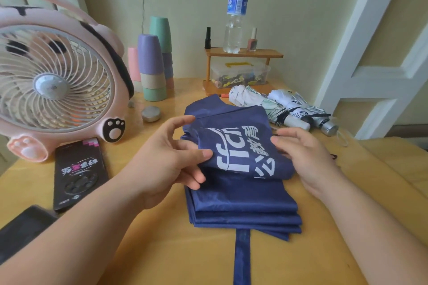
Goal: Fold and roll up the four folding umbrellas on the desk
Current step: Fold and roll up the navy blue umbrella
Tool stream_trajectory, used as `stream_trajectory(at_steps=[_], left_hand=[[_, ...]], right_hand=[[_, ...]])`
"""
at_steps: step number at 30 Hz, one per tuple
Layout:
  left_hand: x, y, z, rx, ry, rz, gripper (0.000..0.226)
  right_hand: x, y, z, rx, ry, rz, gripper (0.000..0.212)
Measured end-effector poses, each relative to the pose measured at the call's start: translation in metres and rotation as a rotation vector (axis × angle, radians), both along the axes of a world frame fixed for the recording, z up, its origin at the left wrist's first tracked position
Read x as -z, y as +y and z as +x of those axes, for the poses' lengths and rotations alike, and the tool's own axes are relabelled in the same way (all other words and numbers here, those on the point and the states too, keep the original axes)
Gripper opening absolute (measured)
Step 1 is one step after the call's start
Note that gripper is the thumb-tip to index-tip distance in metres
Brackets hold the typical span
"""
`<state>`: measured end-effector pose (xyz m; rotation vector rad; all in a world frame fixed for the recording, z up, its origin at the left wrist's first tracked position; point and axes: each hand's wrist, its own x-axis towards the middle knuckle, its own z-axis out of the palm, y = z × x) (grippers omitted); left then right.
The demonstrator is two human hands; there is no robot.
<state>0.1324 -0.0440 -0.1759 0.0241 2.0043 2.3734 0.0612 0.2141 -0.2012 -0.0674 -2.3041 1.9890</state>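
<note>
The navy umbrella [243,194] lies on the desk [162,250], its strap [242,259] at 6 o'clock. The cloth looks light, soft and probably slippery. The left hand [171,157] pinches the printed flap's 9 o'clock edge. The right hand [308,157] touches the 3 o'clock edge, fingers loose. The hems look best to hold.

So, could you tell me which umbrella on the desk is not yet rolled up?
The navy umbrella with white lettering, pinched by the left hand: its canopy lies in flat pleats; the two pale umbrellas behind are rolled tight.

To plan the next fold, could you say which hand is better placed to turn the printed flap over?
Likely the left hand: it pinches the lettered flap of the navy blue fabric umbrella; the right hand only touches its other edge.
</note>
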Motion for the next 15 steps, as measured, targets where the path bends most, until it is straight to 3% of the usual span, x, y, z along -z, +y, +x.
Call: stream_trajectory(at_steps=[5,8,11,15], left_hand=[[0.002,0.000,0.000,-0.060,0.063,-0.290,0.034],[0.006,-0.002,-0.003,-0.071,0.078,-0.383,0.019],[0.006,-0.002,-0.003,-0.049,0.081,-0.403,0.021],[0.001,-0.007,0.000,0.077,0.081,-0.418,0.022]], right_hand=[[0.004,0.004,0.006,0.006,0.085,0.158,0.028],[0.001,0.007,0.010,0.062,0.125,0.210,0.031],[0.001,0.005,0.013,0.013,0.013,0.137,0.043],[-0.002,0.004,0.017,-0.153,-0.004,-0.139,0.041]])
